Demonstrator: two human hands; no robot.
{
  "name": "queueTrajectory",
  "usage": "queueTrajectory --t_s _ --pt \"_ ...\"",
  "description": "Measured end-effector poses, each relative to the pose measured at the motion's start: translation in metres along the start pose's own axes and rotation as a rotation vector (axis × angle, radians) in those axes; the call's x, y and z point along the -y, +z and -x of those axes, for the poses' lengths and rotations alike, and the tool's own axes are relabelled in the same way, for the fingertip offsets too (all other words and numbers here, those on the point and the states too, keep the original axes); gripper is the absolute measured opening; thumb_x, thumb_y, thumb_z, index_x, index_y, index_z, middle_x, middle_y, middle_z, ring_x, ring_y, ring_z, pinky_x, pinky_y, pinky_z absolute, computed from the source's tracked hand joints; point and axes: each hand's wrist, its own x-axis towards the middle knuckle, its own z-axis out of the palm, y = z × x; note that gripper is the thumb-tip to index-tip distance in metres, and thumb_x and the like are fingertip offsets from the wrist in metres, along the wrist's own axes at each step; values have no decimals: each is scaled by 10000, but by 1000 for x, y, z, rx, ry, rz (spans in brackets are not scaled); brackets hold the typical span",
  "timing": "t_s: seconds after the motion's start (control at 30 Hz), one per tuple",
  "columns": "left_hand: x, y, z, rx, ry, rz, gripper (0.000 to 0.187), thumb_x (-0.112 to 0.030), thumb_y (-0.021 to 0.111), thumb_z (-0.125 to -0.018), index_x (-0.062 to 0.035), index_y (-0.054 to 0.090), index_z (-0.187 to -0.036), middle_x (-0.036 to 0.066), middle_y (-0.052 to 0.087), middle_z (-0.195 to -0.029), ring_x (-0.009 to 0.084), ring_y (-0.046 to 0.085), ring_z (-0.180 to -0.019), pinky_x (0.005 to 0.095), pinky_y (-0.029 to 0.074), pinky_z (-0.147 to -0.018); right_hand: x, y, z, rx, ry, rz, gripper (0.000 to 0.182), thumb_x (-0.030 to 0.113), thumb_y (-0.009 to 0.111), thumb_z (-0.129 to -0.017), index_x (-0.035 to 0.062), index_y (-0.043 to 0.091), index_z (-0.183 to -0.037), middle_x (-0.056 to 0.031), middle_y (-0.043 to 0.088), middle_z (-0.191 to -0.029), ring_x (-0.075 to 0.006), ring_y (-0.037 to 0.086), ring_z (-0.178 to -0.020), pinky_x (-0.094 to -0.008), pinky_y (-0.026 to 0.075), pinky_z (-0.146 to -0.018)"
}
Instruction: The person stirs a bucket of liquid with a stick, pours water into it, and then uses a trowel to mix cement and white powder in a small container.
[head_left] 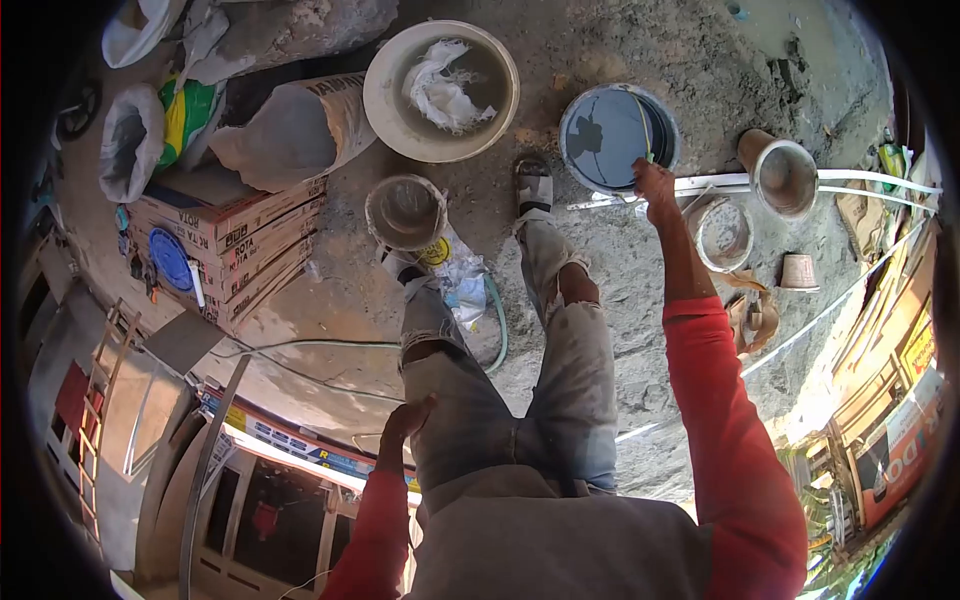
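My right hand (654, 182) is closed at the near rim of a dark bucket (672, 130) that holds grey liquid. From its fingers a thin yellowish curved strip (645, 125), which looks like the bucket's handle, runs across to the far rim. My left hand (408, 417) lies against my left thigh, fingers on the trouser leg and nothing seen in it. In front of my left foot stands a small dirty bucket (405, 212). A wide cream tub (385, 125) beyond it contains cloudy water and a white frayed sack.
Stacked tile boxes (255, 240) and an open paper sack (275, 135) are at the left. White pipes (720, 185) cross the rough ground at the right, among a tipped bucket (785, 180), another bucket (722, 235) and a small pot (798, 272). A green hose (498, 320) curves between my legs.
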Motion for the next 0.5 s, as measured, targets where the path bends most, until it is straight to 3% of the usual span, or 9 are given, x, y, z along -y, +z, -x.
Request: queueTrajectory --t_s 0.1,0.2,0.23,0.33,0.4,0.5 --pt "12 6 3 -108 -78 23 1103 -879 414 -957 124 664 -1340 374 702 -1258 466 657 -1284 497 493 -1080 1 10 10 -78 -42 3 217 234 714 -890 101 615 -751 20 539 -678 -114 464 -545 -312 358 -516" --pt "58 34 -36 -248 -27 78 965 -800 500 -976 101 709 -1252 337 750 -1123 456 720 -1148 502 536 -993 18 5 36 -74 -43 104 235 267 716 -861 95 621 -732 53 480 -674 -95 431 -621 -317 330 -575" --pt "70 44 -54 -300 19 90 902 -763 532 -987 86 724 -1222 321 762 -1082 449 736 -1105 502 545 -969 18 5 52 -63 -68 125 236 270 713 -868 89 634 -739 62 479 -678 -88 418 -626 -315 322 -579" --pt "48 44 -65 -359 163 284 759 -604 690 -935 36 693 -1342 289 707 -1342 408 666 -1305 491 526 -1075 21 17 125 -11 -159 195 258 279 691 -912 62 686 -773 82 517 -694 -59 404 -655 -304 313 -597" --pt "26 43 -85 -574 357 329 610 -496 704 -955 -3 714 -1315 258 740 -1282 391 697 -1251 478 537 -1048 22 29 173 -1 -247 240 290 274 686 -933 50 676 -749 81 518 -684 -50 403 -658 -303 315 -589" --pt "-32 23 -83 -524 654 566 489 -399 663 -1029 14 717 -1286 208 766 -1198 361 729 -1154 425 541 -1020 33 46 251 109 -313 369 304 271 691 -933 42 669 -734 77 511 -676 -47 400 -655 -308 314 -570"
